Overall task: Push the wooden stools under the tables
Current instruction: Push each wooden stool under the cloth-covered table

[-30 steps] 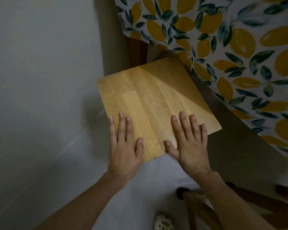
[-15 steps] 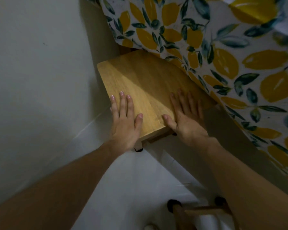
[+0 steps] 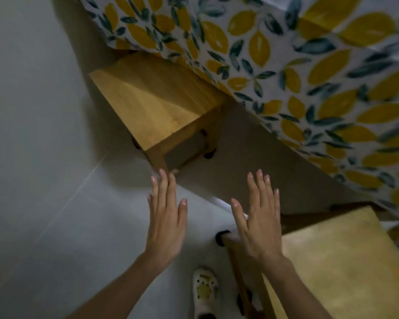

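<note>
A wooden stool (image 3: 148,100) stands partly under the table, its far half covered by the lemon-print tablecloth (image 3: 286,65). Its near corner and front legs still show. My left hand (image 3: 166,217) hovers flat and open just below the stool's near leg, fingers together, holding nothing. My right hand (image 3: 259,217) is also flat and open, apart from the stool, above the floor and the shadow of the table. A second wooden stool (image 3: 336,261) stands at the lower right, out from the table, just right of my right wrist.
A pale wall (image 3: 21,88) runs along the left, close to the first stool. The floor (image 3: 67,226) is light tile. A white shoe (image 3: 204,288) shows at the bottom middle beside the second stool's dark-capped leg (image 3: 220,237).
Both hands were pressed flat on the stool's seat and slid it under the table. They have since lifted off and pulled back toward me. The second stool has come into view.
</note>
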